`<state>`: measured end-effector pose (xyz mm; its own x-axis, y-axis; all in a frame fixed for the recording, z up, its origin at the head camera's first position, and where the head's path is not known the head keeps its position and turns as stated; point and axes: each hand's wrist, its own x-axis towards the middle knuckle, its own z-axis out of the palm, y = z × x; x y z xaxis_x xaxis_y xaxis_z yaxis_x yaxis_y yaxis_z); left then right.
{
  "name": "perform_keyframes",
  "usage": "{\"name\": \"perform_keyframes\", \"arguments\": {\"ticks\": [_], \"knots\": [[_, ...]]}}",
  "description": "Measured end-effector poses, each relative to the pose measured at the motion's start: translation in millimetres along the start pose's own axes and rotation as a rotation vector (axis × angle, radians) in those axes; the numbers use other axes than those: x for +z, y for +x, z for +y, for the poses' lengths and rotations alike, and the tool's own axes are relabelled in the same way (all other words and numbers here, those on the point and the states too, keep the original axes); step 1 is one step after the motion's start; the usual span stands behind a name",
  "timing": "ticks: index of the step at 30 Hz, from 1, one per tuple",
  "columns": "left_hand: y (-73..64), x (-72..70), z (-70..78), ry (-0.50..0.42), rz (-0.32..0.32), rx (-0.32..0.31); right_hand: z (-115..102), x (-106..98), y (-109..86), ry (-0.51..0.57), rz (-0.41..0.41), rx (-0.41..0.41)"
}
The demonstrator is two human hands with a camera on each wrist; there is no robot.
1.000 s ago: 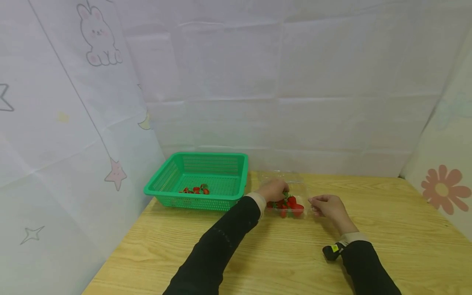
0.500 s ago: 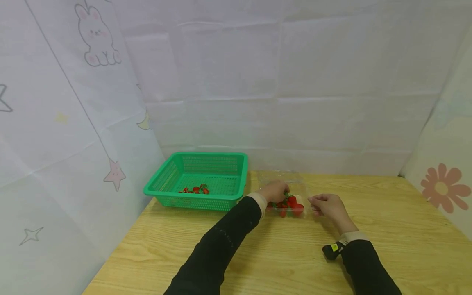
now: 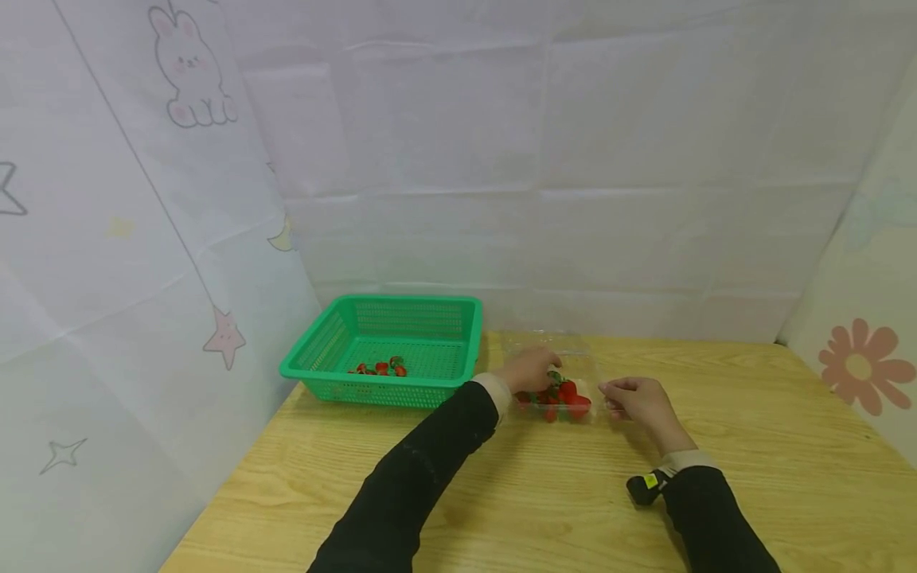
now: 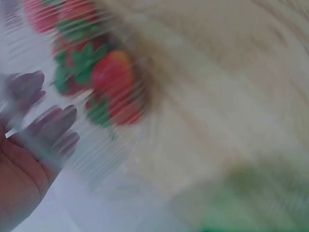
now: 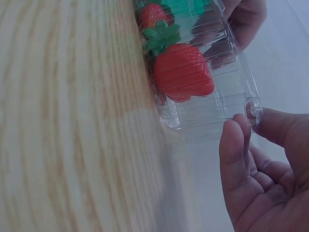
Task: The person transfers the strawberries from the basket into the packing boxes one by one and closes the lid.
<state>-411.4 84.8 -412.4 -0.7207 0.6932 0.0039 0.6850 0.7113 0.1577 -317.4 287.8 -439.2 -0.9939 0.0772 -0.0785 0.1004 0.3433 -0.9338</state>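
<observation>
A clear plastic clamshell box stands on the table with its lid folded back toward the wall. Several red strawberries with green leaves lie inside it. My left hand reaches over the wall from the left; in the left wrist view its loosely bent fingers show through the plastic, beside the strawberries, holding nothing visible. At the box's right corner, my right hand pinches the rim between thumb and index finger.
A green plastic basket stands to the left of the box, with several small strawberries on its floor. The wooden table meets a white cloth-covered wall at the back.
My left hand has drawn back slightly to the left, its fingertips lifting off the leafy strawberry in the box. The right hand stays at the box's corner.
</observation>
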Motion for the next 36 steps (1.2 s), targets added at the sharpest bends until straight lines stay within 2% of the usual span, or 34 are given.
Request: {"name": "perform_keyframes", "arguments": {"ticks": [4,9,12,15,21,25,29,36], "knots": [[-17.9,-20.1,-9.1,-0.015,0.028,0.018,-0.4,0.8,1.2,-0.004,0.007,0.005],[-48.7,-50.6,-28.4,-0.067,0.081,0.023,1.0,0.7,2.7,-0.008,0.01,0.003],[-67.5,-65.3,-44.0,-0.094,0.127,-0.011,1.9,-0.4,2.9,-0.01,0.008,-0.003],[-84.3,-73.2,-63.9,-0.121,0.169,-0.056,3.0,-2.2,2.8,-0.013,0.005,-0.012],[-113.5,-75.0,-108.5,-0.173,0.228,-0.148,2.2,-3.0,1.1,-0.013,0.002,-0.022],[-130.4,-73.9,-132.9,-0.184,0.24,-0.214,2.7,-2.9,1.4,-0.011,0.001,-0.019],[-142.2,-71.6,-149.5,-0.187,0.226,-0.27,3.1,-2.6,1.5,-0.009,0.002,-0.017],[-152.0,-64.2,-168.9,-0.163,0.142,-0.34,3.2,0.3,1.0,0.01,0.001,-0.017]]}}
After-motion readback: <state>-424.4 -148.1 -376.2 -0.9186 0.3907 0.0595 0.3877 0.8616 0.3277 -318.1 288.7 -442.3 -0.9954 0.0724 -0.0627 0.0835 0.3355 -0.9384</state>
